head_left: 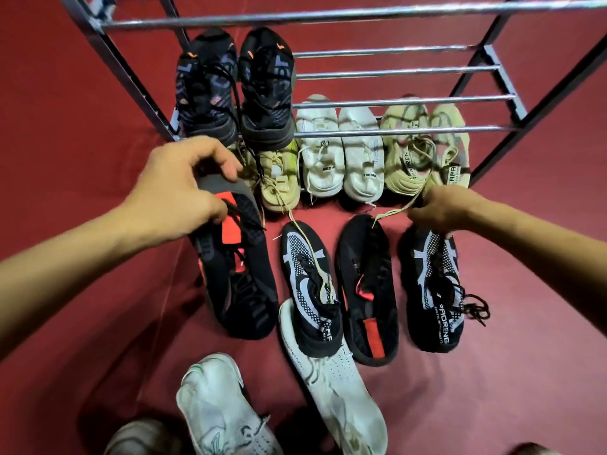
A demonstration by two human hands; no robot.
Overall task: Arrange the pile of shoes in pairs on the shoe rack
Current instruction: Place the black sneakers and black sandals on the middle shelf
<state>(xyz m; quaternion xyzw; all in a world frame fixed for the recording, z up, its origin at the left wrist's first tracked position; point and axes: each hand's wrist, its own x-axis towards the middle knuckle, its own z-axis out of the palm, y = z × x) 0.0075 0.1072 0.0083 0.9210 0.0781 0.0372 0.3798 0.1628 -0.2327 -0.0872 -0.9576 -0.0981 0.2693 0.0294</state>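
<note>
- Head view: the left hand [184, 188] reaches forward and pinches the heel collar of a black-and-orange shoe [235, 264] lying just in front of the shoe rack [394, 101].
- The right hand [440, 210] curls round the end of the black-and-white shoe [433, 290] nearest the rack; its exact hold is hard to tell.
- On the floor before the rack: four dark shoes and two white shoes [335, 382], long axes running roughly toward the rack.
- On the rack's upper rails: one black pair [236, 90], toes pointing away.
- Under it: five pale shoes in view.
</note>
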